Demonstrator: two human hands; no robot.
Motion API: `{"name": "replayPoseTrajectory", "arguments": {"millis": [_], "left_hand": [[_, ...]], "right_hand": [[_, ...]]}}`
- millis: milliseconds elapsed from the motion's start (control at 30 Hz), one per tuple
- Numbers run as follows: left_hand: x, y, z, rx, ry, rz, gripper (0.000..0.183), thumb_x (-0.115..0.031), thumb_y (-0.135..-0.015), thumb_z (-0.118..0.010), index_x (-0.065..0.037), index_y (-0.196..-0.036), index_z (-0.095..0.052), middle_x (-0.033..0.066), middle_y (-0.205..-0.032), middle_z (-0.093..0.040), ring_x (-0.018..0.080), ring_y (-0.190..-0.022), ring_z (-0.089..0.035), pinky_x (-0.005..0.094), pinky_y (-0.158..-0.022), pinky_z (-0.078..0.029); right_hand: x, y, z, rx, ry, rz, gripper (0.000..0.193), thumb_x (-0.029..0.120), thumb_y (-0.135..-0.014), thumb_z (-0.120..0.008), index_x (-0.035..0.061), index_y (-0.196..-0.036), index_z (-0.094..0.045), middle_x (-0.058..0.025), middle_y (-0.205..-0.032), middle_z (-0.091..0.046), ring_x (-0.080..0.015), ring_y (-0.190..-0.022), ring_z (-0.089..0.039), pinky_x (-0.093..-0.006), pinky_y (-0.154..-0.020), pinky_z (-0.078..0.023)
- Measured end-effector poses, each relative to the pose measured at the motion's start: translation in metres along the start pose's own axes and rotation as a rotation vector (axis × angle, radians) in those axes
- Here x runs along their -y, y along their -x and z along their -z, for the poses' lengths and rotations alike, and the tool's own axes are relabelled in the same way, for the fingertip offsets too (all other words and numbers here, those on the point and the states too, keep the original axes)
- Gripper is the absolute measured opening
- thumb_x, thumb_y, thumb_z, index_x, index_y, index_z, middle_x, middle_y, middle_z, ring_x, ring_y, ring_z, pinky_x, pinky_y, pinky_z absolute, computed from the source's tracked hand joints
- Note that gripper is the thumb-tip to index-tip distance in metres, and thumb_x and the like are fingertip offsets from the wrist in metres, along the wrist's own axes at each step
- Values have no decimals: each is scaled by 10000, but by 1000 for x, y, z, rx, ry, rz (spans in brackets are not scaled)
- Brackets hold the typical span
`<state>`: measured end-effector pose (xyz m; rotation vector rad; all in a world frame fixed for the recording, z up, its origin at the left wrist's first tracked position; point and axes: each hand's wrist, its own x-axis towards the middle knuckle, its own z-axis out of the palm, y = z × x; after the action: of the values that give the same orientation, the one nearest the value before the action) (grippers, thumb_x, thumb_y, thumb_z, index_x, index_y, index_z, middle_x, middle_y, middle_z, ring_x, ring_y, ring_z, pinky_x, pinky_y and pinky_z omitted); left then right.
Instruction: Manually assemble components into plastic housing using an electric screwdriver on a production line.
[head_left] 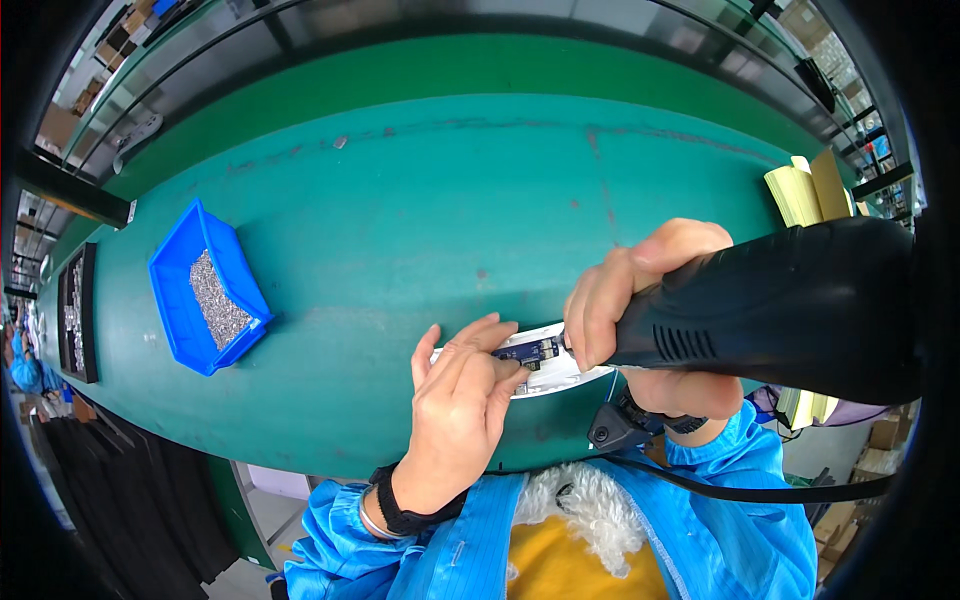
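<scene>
A white plastic shell (556, 378) with a small dark blue circuit board (522, 352) inside is held just above the green table's near edge. My left hand (460, 385) grips its left end, the fingers bent over the shell and board. In my right hand (625, 290) is a black electric screwdriver (770, 310), its body lying toward the right and its front end pointing left at the board. The screwdriver's tip is mostly hidden by my right fingers, so I cannot tell whether it touches a screw.
A blue bin (170, 290) of small metal screws stands on the green table (400, 220) at left. Beyond it lies a black tray (88, 310) of small parts. Yellow card sheets (795, 192) stand at the far right. A black strap or cable (740, 490) runs below the screwdriver.
</scene>
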<state>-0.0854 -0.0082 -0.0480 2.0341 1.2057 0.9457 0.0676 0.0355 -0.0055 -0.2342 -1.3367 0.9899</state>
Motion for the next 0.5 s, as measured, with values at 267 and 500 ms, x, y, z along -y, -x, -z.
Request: {"name": "replayPoseTrajectory", "arguments": {"millis": [267, 500], "left_hand": [[0, -1, 0, 1, -3, -3, 64, -75, -746, -613, -47, -741, -556, 89, -1001, -606, 251, -1016, -562, 472, -936, -285], [1, 0, 0, -10, 5, -8, 67, -69, -742, -618, -42, -744, -556, 90, -1000, -606, 252, -1017, -561, 472, -934, -288]], "right_hand": [[9, 2, -18, -193, 20, -100, 724, 612, -687, -593, 42, -1067, -359, -95, -633, -515, -171, -525, -502, -273, -499, -421], [11, 4, -14, -169, 29, -92, 719, 620, -684, -589, 45, -1050, -358, -94, -625, -512, -172, -522, -500, -274, -500, -421]]}}
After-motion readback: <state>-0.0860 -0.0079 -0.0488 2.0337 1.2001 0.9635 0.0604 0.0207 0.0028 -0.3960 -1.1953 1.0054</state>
